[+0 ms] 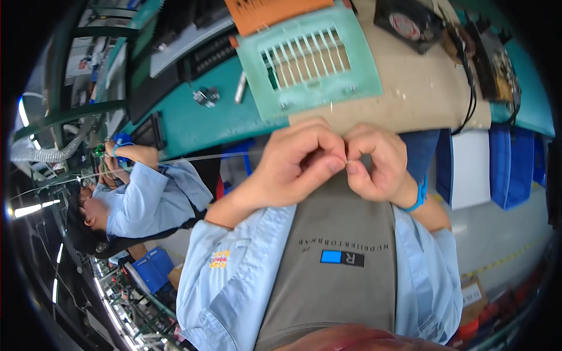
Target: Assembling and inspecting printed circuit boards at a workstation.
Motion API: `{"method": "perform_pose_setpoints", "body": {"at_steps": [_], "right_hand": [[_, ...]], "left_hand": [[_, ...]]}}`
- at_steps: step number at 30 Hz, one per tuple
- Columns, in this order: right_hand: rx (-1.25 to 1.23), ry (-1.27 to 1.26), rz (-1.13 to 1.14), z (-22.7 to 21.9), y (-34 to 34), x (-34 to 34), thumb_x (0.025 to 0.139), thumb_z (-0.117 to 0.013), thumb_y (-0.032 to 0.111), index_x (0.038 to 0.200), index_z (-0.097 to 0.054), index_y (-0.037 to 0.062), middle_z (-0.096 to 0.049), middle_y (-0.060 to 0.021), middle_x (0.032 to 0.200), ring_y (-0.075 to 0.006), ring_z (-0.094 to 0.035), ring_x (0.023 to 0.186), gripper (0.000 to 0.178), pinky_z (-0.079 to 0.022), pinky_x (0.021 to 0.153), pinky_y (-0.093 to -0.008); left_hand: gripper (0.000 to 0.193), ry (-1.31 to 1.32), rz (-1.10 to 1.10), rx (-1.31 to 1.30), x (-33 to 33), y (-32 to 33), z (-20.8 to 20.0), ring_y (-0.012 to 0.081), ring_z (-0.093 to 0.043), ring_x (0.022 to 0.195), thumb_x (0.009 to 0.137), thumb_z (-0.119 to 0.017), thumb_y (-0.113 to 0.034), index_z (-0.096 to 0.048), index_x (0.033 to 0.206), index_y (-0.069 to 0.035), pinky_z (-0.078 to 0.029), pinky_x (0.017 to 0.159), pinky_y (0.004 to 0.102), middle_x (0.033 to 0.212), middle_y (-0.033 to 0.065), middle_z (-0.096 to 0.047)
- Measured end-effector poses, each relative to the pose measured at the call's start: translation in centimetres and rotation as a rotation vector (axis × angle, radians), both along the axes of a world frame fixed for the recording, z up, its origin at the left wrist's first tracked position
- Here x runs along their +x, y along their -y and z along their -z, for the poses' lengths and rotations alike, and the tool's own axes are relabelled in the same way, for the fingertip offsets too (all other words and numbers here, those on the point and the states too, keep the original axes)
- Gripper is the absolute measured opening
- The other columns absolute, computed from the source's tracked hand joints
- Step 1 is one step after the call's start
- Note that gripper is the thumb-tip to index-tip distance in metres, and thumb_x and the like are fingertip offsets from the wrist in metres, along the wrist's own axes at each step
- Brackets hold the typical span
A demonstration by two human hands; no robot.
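My left hand (301,161) and my right hand (376,162) meet in front of my chest, just short of the bench edge. Thumb and forefinger of each are pinched, and the tips almost touch. Something tiny and pale seems to sit between the fingertips, too small to name. A thin whitish strand (193,158) runs from near my left hand off toward the left. Around my right wrist is a blue band (421,193). Just past my hands, a pale green plastic tray (366,70) with a slotted middle lies on the bench.
An orange bin (275,13) stands behind the tray. Brown board (421,105) covers part of the green bench mat (193,126). A black fan-like device (408,24) and cables are at far right. Blue bins (510,169) hang below the bench. A co-worker (149,193) sits at left.
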State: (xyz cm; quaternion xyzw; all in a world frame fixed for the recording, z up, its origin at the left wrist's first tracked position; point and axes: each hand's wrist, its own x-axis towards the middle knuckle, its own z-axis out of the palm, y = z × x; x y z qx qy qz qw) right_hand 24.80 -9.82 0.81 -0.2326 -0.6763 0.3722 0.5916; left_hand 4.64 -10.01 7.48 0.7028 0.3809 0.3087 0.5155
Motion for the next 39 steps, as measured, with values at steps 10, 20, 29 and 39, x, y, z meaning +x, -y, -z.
{"method": "perform_pose_setpoints", "body": {"at_steps": [10, 20, 29, 39], "right_hand": [[-0.116, -0.086, -0.057, 0.7, -0.1, -0.4, 0.08, -0.067, -0.004, 0.094, -0.061, 0.006, -0.064, -0.0042, 0.082, -0.0188, -0.051, 0.065, 0.018, -0.046, 0.061, -0.0267], [-0.291, 0.023, -0.058, 0.6, 0.5, 0.6, 0.093, -0.065, 0.001, 0.101, -0.06, 0.0041, -0.067, -0.0093, 0.092, -0.0193, -0.055, 0.075, 0.01, -0.049, 0.073, -0.0278], [-0.319, -0.032, -0.014, 0.8, 0.6, 0.1, 0.088, -0.07, -0.005, 0.098, -0.064, 0.005, -0.065, -0.0023, 0.086, -0.0133, -0.054, 0.068, 0.015, -0.048, 0.063, -0.0237], [-0.336, 0.002, 0.004, 0.5, 0.8, 0.0, 0.089, -0.071, -0.005, 0.098, -0.065, 0.0047, -0.066, -0.0017, 0.084, -0.013, -0.055, 0.067, 0.014, -0.049, 0.063, -0.0236]], "left_hand": [[0.009, 0.18, -0.042, -0.02, 0.4, -0.5, 1.9, 0.0118, -0.047, 0.069, 0.091, -0.071, 0.003, -0.069, 0.097, -0.003, -0.04, 0.063, 0.0236, 0.087, 0.0017, -0.062], [0.01, 0.05, -0.145, 0.022, 0.4, -0.9, 1.2, 0.0102, -0.048, 0.067, 0.089, -0.072, 0.004, -0.071, 0.095, -0.003, -0.041, 0.061, 0.0225, 0.087, 0.0015, -0.064], [0.009, -0.071, -0.169, -0.001, 0.3, -0.8, 0.4, 0.0089, -0.048, 0.064, 0.088, -0.072, 0.004, -0.072, 0.095, -0.002, -0.041, 0.058, 0.0219, 0.084, 0.0013, -0.067], [0.01, -0.083, -0.239, -0.021, 0.2, -0.1, 0.5, 0.0088, -0.049, 0.063, 0.088, -0.071, 0.005, -0.074, 0.096, -0.001, -0.041, 0.058, 0.0213, 0.082, 0.0008, -0.067]]}}
